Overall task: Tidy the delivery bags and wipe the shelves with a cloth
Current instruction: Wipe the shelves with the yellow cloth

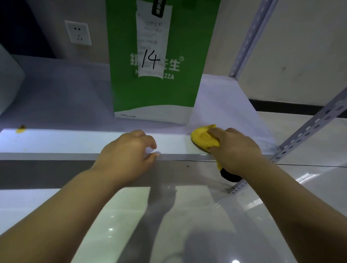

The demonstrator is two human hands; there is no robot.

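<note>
A tall green delivery bag [156, 87] stands upright on the white shelf [60, 98], a receipt marked "14" stuck to its front. My right hand [235, 152] presses a yellow cloth [203, 139] onto the shelf's front edge, just right of the bag's base; a dark part of the cloth hangs below the hand. My left hand [128, 153] rests on the shelf's front lip with curled fingers and holds nothing.
A small yellow scrap [20, 129] lies on the shelf at the far left. Perforated metal uprights [316, 121] frame the shelf's right side. A wall socket [78, 33] is behind. A white object [3, 88] sits at the left. Glossy floor lies below.
</note>
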